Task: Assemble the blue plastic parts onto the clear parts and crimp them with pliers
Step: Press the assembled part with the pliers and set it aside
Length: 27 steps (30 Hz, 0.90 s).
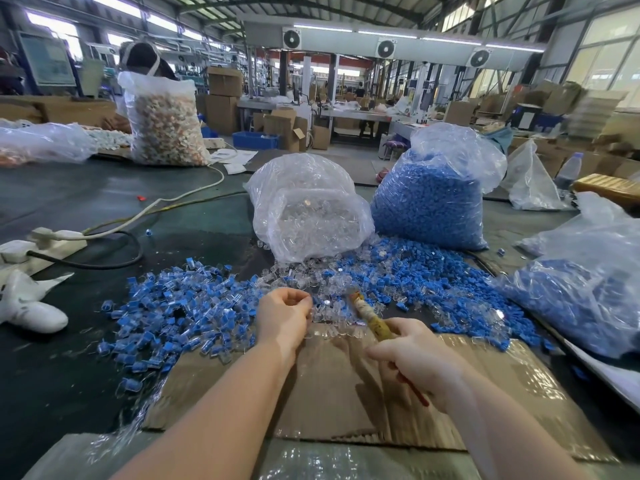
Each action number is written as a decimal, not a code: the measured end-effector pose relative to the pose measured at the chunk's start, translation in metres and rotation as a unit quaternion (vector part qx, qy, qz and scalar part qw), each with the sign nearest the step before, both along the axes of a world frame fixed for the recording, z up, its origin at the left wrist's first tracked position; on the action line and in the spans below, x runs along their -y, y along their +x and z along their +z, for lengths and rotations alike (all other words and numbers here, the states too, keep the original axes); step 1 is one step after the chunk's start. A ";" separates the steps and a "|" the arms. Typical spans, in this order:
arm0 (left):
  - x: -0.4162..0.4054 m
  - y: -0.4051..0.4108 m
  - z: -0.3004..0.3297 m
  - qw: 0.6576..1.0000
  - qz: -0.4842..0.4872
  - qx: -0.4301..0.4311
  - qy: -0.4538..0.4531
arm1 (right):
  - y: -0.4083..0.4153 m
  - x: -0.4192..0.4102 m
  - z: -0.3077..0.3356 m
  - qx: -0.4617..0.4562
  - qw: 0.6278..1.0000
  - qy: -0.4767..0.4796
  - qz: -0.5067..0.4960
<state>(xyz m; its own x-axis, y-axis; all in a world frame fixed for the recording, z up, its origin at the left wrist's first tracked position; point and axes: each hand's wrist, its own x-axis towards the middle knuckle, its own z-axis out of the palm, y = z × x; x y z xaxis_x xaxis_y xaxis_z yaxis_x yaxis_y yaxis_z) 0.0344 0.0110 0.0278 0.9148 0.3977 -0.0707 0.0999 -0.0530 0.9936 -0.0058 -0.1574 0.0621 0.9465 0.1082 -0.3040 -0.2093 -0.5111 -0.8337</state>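
Note:
My left hand hovers over loose clear parts, fingers curled and pinching something small; what it holds is hard to make out. My right hand grips the pliers, whose worn jaws point up and left towards the clear parts. A heap of assembled blue-and-clear pieces lies to the left. Loose blue parts spread to the right. A bag of clear parts and a bag of blue parts stand behind.
A flat cardboard sheet lies under my forearms. Another bag of blue parts sits at the right. A power strip with cables and a white shoe lie at the left. A person sits behind a big bag at the far left.

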 end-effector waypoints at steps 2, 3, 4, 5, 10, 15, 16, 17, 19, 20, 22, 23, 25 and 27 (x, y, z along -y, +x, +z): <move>-0.013 0.000 0.000 0.983 0.021 0.037 0.181 | 0.006 0.008 -0.012 0.082 0.992 -0.087 -0.048; -0.021 0.000 0.000 0.963 0.031 0.057 0.262 | 0.009 0.014 -0.017 0.116 0.976 -0.175 -0.060; -0.029 0.001 -0.001 0.942 0.038 0.072 0.327 | 0.011 0.019 -0.022 0.130 0.955 -0.256 -0.070; -0.037 0.003 -0.003 0.921 0.041 0.081 0.379 | 0.011 0.024 -0.025 0.129 0.936 -0.319 -0.078; -0.066 0.006 -0.013 0.834 0.039 0.019 0.550 | 0.007 0.042 -0.040 0.118 0.877 -0.457 -0.085; -0.056 0.003 -0.018 0.808 0.040 0.020 0.587 | 0.008 0.044 -0.045 0.124 0.855 -0.498 -0.076; -0.050 0.003 -0.018 0.817 0.034 0.041 0.575 | 0.010 0.044 -0.044 0.124 0.858 -0.492 -0.079; -0.042 0.002 -0.018 0.830 0.020 0.065 0.554 | 0.012 0.044 -0.043 0.129 0.860 -0.486 -0.083; -0.026 0.000 -0.020 0.853 -0.026 0.111 0.510 | 0.020 0.045 -0.039 0.156 0.857 -0.482 -0.092; -0.017 -0.001 -0.022 0.859 -0.050 0.127 0.493 | 0.024 0.045 -0.037 0.173 0.856 -0.477 -0.095; -0.003 -0.003 -0.028 0.865 -0.087 0.144 0.473 | 0.034 0.047 -0.035 0.200 0.862 -0.456 -0.097; 0.002 -0.004 -0.031 0.866 -0.100 0.148 0.467 | 0.039 0.049 -0.035 0.210 0.866 -0.443 -0.095; 0.010 -0.005 -0.036 0.871 -0.113 0.152 0.454 | 0.051 0.052 -0.036 0.218 0.875 -0.425 -0.086; 0.013 -0.005 -0.040 0.873 -0.116 0.154 0.449 | 0.060 0.056 -0.036 0.217 0.879 -0.418 -0.079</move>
